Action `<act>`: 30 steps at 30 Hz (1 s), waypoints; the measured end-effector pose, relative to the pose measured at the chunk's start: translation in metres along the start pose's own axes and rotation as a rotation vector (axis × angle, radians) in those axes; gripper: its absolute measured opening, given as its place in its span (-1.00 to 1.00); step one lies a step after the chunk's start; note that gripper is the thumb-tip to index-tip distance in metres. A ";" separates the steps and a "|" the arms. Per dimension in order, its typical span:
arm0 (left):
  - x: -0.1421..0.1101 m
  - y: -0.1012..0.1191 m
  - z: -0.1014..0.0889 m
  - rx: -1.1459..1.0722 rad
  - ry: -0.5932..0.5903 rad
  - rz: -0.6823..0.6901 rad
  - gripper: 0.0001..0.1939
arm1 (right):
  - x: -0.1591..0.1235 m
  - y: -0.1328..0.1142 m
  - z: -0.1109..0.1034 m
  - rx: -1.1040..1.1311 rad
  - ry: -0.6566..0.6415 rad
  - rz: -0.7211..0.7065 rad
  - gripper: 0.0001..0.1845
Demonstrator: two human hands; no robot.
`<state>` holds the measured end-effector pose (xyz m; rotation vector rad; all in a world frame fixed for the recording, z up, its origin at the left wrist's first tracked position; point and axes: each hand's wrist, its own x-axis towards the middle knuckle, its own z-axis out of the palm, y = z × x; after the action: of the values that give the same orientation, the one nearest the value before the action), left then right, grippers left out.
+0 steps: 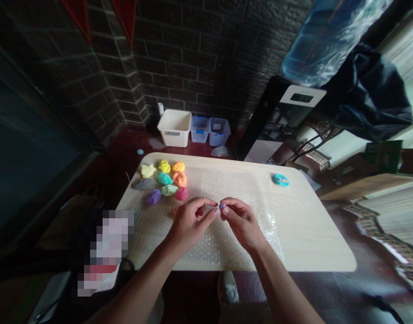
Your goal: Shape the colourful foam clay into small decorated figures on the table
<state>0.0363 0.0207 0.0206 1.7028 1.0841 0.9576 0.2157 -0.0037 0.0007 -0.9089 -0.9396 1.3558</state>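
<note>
Over the bubble wrap (223, 243), my right hand (242, 220) pinches a small purple bit of clay (222, 206) between thumb and fingertips. My left hand (192, 220) is just beside it, its thumb and index finger apart, with no held thing visible; the other fingers curl under and are partly hidden. Soft clay lumps lie at the table's far left: purple (153, 197), magenta (181, 193), pale green (169, 190), teal (165, 178), orange (179, 179), yellow (164, 165), cream (147, 170) and grey (143, 184).
On the right of the light wooden table (314, 234) sits a round turquoise piece with an orange strip (281, 180). A white bin (174, 128) and two blue tubs (219, 131) stand on the floor by the brick wall. A water dispenser (265, 121) rises behind the table.
</note>
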 end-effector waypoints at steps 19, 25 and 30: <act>0.000 0.002 0.000 0.173 0.057 0.135 -0.84 | -0.002 0.002 -0.002 0.011 0.066 0.080 -0.84; 0.001 -0.001 0.000 0.078 0.074 0.112 -0.81 | -0.003 0.000 0.000 0.030 0.070 0.089 -0.84; 0.001 -0.003 0.000 0.018 0.096 0.090 -0.80 | -0.003 -0.001 0.004 0.073 0.044 0.119 -0.79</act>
<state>0.0363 0.0226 0.0184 1.7470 1.0889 1.0995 0.2124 -0.0072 0.0029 -0.9473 -0.8072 1.4558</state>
